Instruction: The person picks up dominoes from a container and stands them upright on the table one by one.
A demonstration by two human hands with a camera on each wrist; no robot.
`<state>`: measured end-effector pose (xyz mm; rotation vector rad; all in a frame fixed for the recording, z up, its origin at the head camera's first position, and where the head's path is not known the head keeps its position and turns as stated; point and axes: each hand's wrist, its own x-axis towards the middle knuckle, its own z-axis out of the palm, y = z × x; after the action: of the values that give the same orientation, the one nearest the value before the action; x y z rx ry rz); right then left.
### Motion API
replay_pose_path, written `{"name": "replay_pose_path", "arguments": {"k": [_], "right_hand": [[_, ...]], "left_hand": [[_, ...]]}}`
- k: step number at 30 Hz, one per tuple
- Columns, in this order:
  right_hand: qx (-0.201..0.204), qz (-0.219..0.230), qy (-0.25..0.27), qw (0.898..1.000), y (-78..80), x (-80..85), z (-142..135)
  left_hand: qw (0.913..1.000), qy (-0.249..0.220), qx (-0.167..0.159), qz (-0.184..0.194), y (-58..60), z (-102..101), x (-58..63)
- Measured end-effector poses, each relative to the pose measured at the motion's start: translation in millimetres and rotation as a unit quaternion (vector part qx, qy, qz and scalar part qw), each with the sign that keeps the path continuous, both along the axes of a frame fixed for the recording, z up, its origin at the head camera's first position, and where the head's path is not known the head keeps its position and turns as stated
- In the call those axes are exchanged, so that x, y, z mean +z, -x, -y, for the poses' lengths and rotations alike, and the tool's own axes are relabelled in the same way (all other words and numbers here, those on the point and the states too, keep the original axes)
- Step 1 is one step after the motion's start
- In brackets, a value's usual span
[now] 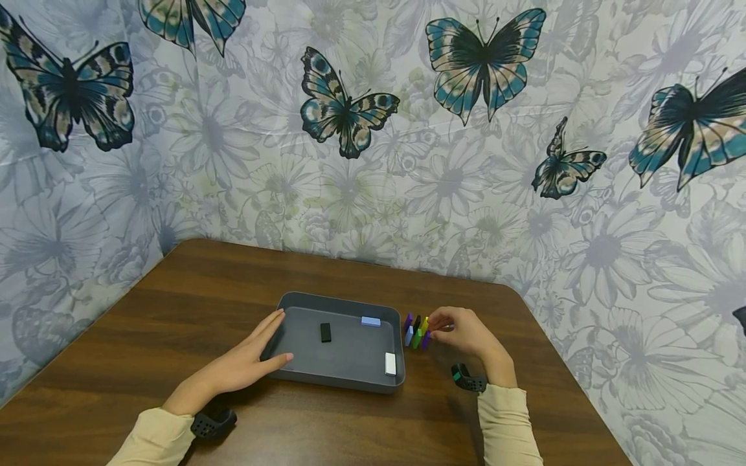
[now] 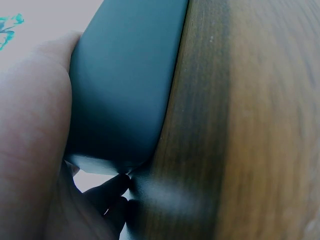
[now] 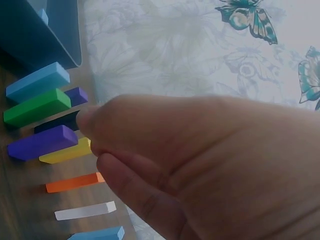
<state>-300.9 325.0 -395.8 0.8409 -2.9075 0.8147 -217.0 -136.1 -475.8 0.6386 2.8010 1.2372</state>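
A shallow dark grey tray point(image 1: 344, 380) lies on the table, holding a black block point(image 1: 325, 332), a light blue block point(image 1: 370, 321) and a white block point(image 1: 390, 364). My left hand point(image 1: 245, 362) rests against its near left corner, fingers extended along the left side and thumb at the front rim. Right of the tray, small blocks stand on end in two rows. My right hand point(image 1: 463, 330) pinches the top of the yellow block point(image 3: 67, 152) in the back row. Close by stand a black block point(image 3: 55, 122), a green block point(image 3: 37, 107) and a purple block point(image 3: 42, 142).
Further along the back row, an orange block point(image 3: 72, 183), a white block point(image 3: 85, 211) and a blue block point(image 3: 100, 234) stand below my right fingers in the right wrist view. Behind the brown wooden table point(image 1: 233, 265) is a wall with butterflies point(image 1: 350, 116).
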Motion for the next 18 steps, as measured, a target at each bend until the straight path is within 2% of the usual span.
{"name": "replay_pose_path", "arguments": {"k": [18], "right_hand": [[0.015, -0.023, 0.018, 0.999, -8.2, 8.9, 13.0]], "left_hand": [[1.0000, -0.005, 0.000, 0.006, 0.9, -0.8, -1.4]]}}
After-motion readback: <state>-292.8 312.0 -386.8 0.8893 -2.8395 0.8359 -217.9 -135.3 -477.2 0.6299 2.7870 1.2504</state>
